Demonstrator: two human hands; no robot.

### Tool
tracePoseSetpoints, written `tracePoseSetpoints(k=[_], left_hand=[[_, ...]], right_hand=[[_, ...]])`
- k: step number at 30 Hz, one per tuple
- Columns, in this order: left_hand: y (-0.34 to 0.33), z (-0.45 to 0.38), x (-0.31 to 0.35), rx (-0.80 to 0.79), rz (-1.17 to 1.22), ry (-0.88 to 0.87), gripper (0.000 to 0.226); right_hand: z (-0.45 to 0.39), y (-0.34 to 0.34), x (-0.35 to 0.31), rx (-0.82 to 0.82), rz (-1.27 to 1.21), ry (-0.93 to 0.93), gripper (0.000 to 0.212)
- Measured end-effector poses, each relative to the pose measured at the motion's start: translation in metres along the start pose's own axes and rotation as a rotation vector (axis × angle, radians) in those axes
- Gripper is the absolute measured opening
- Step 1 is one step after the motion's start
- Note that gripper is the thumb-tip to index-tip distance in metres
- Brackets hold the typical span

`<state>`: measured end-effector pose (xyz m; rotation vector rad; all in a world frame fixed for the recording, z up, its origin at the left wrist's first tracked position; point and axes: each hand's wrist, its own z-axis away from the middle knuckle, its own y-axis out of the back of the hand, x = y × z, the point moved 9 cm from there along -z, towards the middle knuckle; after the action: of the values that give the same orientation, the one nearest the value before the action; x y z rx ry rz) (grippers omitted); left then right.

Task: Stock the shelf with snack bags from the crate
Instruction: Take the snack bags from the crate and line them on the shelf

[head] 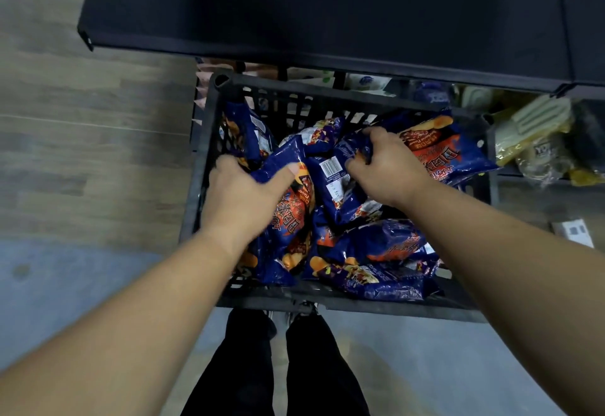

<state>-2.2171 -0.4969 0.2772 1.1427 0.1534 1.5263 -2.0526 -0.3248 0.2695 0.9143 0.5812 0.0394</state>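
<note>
Overhead, we count roughly eight blue snack bags [376,245] in one black crate [209,140] below the dark shelf [327,9]. Our left hand [244,193] grips one bag [284,166]; our right hand [389,166] pinches another [438,150].

Barcode on a blue snack bag [330,183]; print unreadable

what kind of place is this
Likely a shop aisle: a black crate full of identical blue snack bags, dark shelving above, and other packaged goods on a lower shelf.
</note>
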Motion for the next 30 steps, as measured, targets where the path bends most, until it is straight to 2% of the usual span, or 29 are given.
tracePoseSetpoints(k=[2,5,7,11,14,16,20,25,30], left_hand=[[-0.010,0.011,-0.015,0.027,0.069,0.092,0.091],[-0.031,0.014,-0.030,-0.030,0.053,0.194,0.096],[-0.039,0.011,-0.033,-0.046,0.017,0.218,0.086],[-0.032,0.006,-0.010,-0.035,-0.073,0.100,0.042],[-0.015,-0.002,0.028,-0.041,-0.084,-0.085,0.033],[-0.005,-0.010,0.056,-0.090,-0.108,-0.201,0.036],[-0.004,-0.022,0.107,-0.266,-0.505,-0.360,0.050],[-0.041,-0.024,0.100,-0.617,-0.937,-0.321,0.063],[-0.053,-0.037,0.086,-0.535,-0.972,-0.404,0.067]], right_hand=[[-0.001,-0.002,-0.001,-0.002,-0.005,-0.003,0.067],[-0.003,-0.003,-0.004,-0.010,0.012,-0.010,0.067],[-0.004,-0.003,-0.005,-0.010,0.022,-0.007,0.068],[-0.005,-0.004,-0.004,-0.032,0.034,-0.002,0.069],[-0.006,-0.003,-0.001,-0.039,0.029,-0.005,0.068],[-0.006,-0.003,-0.001,-0.043,0.013,-0.007,0.067],[-0.006,-0.001,0.003,-0.041,0.007,-0.028,0.066],[-0.006,0.000,0.005,-0.048,0.059,-0.026,0.067],[-0.009,0.000,0.012,-0.043,0.103,-0.071,0.064]])
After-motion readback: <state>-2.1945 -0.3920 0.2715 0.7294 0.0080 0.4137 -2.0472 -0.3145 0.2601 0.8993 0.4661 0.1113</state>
